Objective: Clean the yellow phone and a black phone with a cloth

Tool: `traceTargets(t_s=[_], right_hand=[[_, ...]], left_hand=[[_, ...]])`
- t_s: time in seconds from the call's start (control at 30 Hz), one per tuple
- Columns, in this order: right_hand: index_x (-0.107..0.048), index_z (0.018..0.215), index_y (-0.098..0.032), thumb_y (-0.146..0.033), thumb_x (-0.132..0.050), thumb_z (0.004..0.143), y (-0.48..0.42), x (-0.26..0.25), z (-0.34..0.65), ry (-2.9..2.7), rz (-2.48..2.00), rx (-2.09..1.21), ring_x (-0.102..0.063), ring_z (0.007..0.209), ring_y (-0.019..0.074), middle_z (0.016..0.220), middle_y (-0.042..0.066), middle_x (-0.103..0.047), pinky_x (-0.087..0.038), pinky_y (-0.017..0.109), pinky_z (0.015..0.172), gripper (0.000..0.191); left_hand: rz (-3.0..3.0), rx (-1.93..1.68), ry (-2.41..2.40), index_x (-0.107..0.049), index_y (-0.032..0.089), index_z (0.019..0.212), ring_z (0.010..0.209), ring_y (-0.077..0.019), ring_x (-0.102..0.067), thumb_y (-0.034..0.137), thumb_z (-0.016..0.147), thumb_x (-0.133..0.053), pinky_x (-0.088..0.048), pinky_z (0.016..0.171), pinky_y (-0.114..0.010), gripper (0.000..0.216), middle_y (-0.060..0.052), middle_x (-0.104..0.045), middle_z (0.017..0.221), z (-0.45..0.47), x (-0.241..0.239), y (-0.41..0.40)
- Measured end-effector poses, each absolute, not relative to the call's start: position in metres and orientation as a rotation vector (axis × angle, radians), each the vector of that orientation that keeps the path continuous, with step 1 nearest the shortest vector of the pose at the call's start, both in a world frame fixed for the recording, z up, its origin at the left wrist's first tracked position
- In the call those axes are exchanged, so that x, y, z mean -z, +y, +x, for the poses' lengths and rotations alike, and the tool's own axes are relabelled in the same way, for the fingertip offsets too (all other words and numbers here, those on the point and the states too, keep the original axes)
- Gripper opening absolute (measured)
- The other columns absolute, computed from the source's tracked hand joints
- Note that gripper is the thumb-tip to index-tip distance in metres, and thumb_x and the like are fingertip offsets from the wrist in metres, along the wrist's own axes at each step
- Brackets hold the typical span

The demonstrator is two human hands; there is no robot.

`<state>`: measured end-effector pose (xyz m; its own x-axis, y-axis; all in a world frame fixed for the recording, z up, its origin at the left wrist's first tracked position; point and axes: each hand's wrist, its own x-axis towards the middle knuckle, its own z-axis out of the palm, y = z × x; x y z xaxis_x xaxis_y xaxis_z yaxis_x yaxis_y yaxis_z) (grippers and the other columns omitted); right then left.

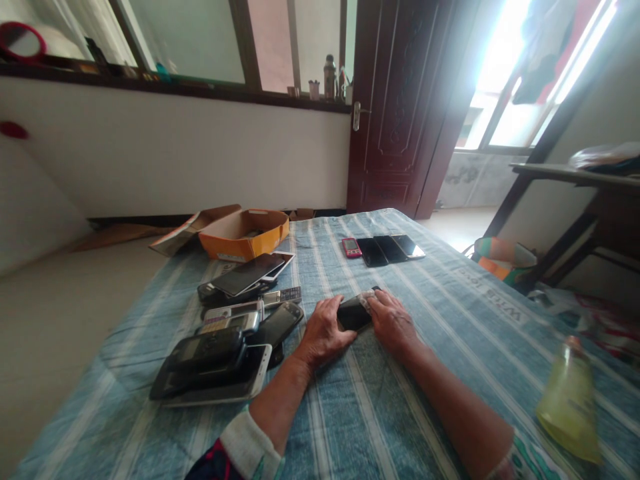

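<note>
A black phone (353, 313) lies on the blue striped cloth (450, 300) between both my hands. My left hand (325, 333) is closed on its near left end. My right hand (393, 323) rests on its right end, fingers pressed on a small pale wipe (367, 298) against the phone. A pile of several old phones (230, 333) lies just left of my left hand.
An orange cardboard box (245, 235) with its lid (193, 229) sits at the far left of the table. A red phone (351, 247) and three black phones (390, 249) lie in a row farther back. A yellow-green bottle (570, 400) stands at the near right. A dark door (400, 100) is behind.
</note>
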<state>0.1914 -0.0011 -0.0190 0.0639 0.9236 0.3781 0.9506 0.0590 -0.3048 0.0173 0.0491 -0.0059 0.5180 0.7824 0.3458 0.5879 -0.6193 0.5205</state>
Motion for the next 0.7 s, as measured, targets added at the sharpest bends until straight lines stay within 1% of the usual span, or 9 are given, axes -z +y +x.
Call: traceTargets(t_s=[0.1, 0.23, 0.4, 0.47, 0.57, 0.7], right_hand=[[-0.062, 0.118, -0.022, -0.017, -0.043, 0.093, -0.007, 0.019, 0.177, -1.942, -1.780, 0.063, -0.044, 0.128, 0.0257, 0.132, 0.009, -0.056, -0.034, 0.040, 0.106, 0.032], [-0.061, 0.120, -0.025, -0.020, -0.042, 0.094, -0.007, 0.017, 0.172, -2.001, -1.690, 0.029, -0.044, 0.127, 0.0233, 0.132, 0.007, -0.056, -0.032, 0.039, 0.108, 0.033], [-0.065, 0.113, -0.024, -0.022, -0.043, 0.095, 0.001, 0.015, 0.190, -1.910, -1.820, 0.040, -0.046, 0.126, 0.0244, 0.130, 0.007, -0.058, -0.033, 0.039, 0.105, 0.029], [-0.064, 0.114, -0.025, -0.021, -0.042, 0.095, 0.003, 0.015, 0.198, -1.863, -1.873, 0.044, -0.048, 0.123, 0.0233, 0.127, 0.007, -0.059, -0.034, 0.038, 0.103, 0.029], [-0.062, 0.117, -0.025, -0.022, -0.040, 0.096, 0.004, 0.015, 0.203, -1.812, -1.918, 0.059, -0.051, 0.117, 0.0222, 0.120, 0.007, -0.062, -0.037, 0.036, 0.099, 0.030], [-0.064, 0.111, -0.025, -0.018, -0.043, 0.093, 0.001, 0.019, 0.198, -1.818, -1.904, 0.111, -0.050, 0.118, 0.0231, 0.119, 0.007, -0.062, -0.037, 0.036, 0.100, 0.028]], left_hand=[[2.433, -0.803, 1.142, -0.052, 0.013, 0.122, 0.112, -0.0293, -0.055, 0.023, 0.061, -0.072, -0.045, 0.101, -0.043, 0.065, -0.013, -0.062, 0.118, 0.018, 0.005, 0.050], [2.436, -0.828, 1.132, -0.054, 0.012, 0.120, 0.112, -0.0296, -0.056, 0.022, 0.060, -0.072, -0.044, 0.101, -0.043, 0.063, -0.014, -0.063, 0.116, 0.018, 0.005, 0.050], [2.426, -0.812, 1.139, -0.053, 0.015, 0.122, 0.112, -0.0295, -0.056, 0.023, 0.060, -0.073, -0.046, 0.100, -0.044, 0.066, -0.012, -0.062, 0.118, 0.017, 0.006, 0.050], [2.422, -0.817, 1.137, -0.053, 0.016, 0.122, 0.113, -0.0296, -0.056, 0.024, 0.059, -0.074, -0.045, 0.101, -0.044, 0.067, -0.011, -0.062, 0.119, 0.017, 0.007, 0.051], [2.425, -0.830, 1.138, -0.053, 0.016, 0.122, 0.114, -0.0298, -0.055, 0.024, 0.059, -0.074, -0.043, 0.103, -0.045, 0.067, -0.011, -0.062, 0.121, 0.017, 0.008, 0.051], [2.434, -0.816, 1.143, -0.053, 0.015, 0.122, 0.114, -0.0298, -0.055, 0.024, 0.059, -0.074, -0.044, 0.102, -0.045, 0.067, -0.012, -0.061, 0.120, 0.017, 0.008, 0.051]])
